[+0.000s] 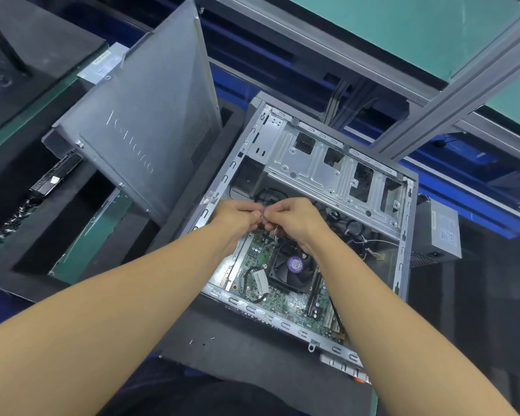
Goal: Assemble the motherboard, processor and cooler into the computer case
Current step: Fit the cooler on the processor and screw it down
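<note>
Grey sheet metal frames the open computer case (312, 187), which lies on its side on a dark foam mat (228, 334) at the centre of the view. Inside it, toward 6 o'clock, the green motherboard (282, 301) sits flat on the case floor, and the black cooler (291, 268) with its purple-labelled fan sits on the board. The processor is not visible. Toward 12 o'clock within the case runs a silver drive bracket (327, 163).

Both bare forearms reach in from 6 o'clock. The left hand (237, 214) and the right hand (294, 217) meet just above the cooler's far edge, fingers curled shut and pinching a thin wire bundle (263, 216) between them; the wires trail down toward the board. Whether a connector is in the pinch cannot be told.

At 10 o'clock a grey side panel (138, 124) stands tilted against the case's left rim. At 3 o'clock a silver power supply (442, 229) rests just beside the case's outer wall. Two small screws (212, 337) lie loose on the mat at 7 o'clock of the case.
</note>
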Tool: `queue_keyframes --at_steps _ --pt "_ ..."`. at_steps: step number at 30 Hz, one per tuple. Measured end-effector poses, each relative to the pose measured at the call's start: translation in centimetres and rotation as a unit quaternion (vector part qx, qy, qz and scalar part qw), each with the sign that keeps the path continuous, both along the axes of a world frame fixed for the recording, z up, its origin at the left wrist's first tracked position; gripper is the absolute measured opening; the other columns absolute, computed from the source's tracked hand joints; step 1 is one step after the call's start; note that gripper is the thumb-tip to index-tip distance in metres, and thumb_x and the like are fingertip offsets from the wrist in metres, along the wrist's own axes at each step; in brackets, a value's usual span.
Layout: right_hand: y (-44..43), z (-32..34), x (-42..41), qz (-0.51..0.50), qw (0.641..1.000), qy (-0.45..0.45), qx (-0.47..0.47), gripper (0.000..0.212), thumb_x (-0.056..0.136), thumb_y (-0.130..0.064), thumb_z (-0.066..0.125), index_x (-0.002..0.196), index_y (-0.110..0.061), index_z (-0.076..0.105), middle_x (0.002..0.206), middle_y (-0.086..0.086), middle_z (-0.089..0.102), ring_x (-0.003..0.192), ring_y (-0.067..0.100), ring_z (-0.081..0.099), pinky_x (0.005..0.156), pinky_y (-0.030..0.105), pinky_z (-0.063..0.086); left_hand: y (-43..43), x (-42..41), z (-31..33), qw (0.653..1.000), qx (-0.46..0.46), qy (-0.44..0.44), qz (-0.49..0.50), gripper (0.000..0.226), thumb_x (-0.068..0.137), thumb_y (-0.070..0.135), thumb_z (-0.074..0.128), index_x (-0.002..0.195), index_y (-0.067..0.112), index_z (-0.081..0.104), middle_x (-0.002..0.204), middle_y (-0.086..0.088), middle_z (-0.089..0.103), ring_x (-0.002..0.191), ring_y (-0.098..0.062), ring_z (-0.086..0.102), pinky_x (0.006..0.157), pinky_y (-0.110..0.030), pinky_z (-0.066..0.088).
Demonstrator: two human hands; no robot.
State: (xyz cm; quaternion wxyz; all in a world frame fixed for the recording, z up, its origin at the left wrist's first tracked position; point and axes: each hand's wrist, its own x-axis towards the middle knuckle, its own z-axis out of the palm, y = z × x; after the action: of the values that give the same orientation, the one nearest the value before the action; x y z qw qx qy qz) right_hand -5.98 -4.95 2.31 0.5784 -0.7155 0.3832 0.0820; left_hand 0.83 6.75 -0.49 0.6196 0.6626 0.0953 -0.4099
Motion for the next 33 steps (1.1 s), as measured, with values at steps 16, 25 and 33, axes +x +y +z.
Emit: queue_keyframes --at_steps 16,25,33 --pt "-0.2 -0.8 0.6 0.105 0.959 0.065 -0.255 0.006 0.083 -0.013 0.077 0.084 -0.018 0.074 0.078 -0.003 0.069 0.072 0.013 0.063 0.072 0.02 0.047 -0.4 0.2 -1.1 0.993 0.114 0.008 -0.019 0.017 0.09 -0.003 0.064 0.102 0.003 0.074 0.095 -0.014 0.071 0.072 -0.021 0.063 0.066 -0.022 0.057" --pt "1.6 -1.9 1.5 0.309 0.876 0.164 -0.332 0.014 0.089 -0.011 0.064 0.096 -0.011 0.075 0.116 0.016 0.067 0.102 0.03 0.065 0.09 0.029 0.049 -0.6 0.0 -2.0 0.914 0.317 -0.077 -0.24 0.03 0.088 0.009 0.07 0.118 0.005 0.067 0.116 -0.013 0.067 0.102 -0.029 0.068 0.088 -0.036 0.058" --pt "1.9 -2.9 0.5 0.283 0.874 0.156 -0.362 0.014 0.09 -0.01 0.062 0.091 -0.001 0.073 0.101 0.016 0.071 0.098 0.033 0.065 0.078 0.029 0.049 -0.4 0.3 -2.4 0.937 0.262 -0.05 -0.227 0.03 0.093 0.009 0.061 0.121 -0.002 0.062 0.118 -0.018 0.067 0.108 -0.031 0.067 0.093 -0.042 0.055"
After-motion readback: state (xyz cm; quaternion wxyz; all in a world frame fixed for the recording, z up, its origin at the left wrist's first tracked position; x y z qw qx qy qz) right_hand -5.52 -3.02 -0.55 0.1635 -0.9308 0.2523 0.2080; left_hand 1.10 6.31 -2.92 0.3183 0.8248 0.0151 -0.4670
